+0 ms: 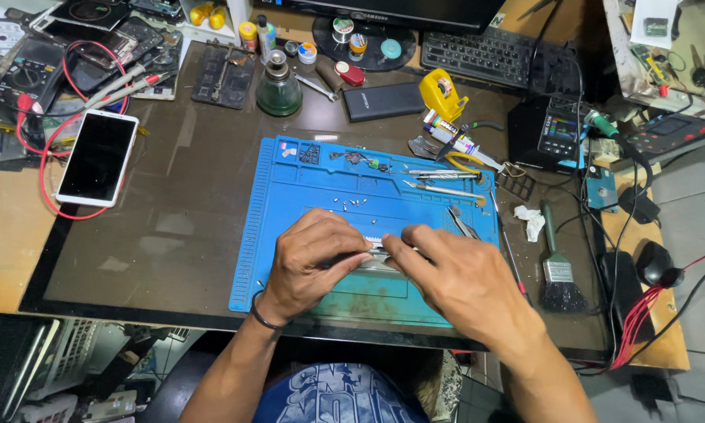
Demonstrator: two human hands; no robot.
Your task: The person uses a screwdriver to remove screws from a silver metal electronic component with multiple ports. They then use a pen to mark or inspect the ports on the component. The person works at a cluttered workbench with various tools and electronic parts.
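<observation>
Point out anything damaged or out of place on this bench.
Small silver screws lie loose on the blue silicone work mat, outside its trays. The mat's lower middle looks worn and discoloured. A crumpled white tissue lies beside it.

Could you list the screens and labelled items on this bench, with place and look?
White smartphone: far left, dark screen, flat.
Monitor: top centre, black lower edge only.
Black box with small coloured display: right of blue mat.
Labelled syringe tube: above mat's right corner, white with coloured bands.

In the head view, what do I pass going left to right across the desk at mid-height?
White phone → blue work mat → left hand → right hand → brush → black mouse.
</observation>
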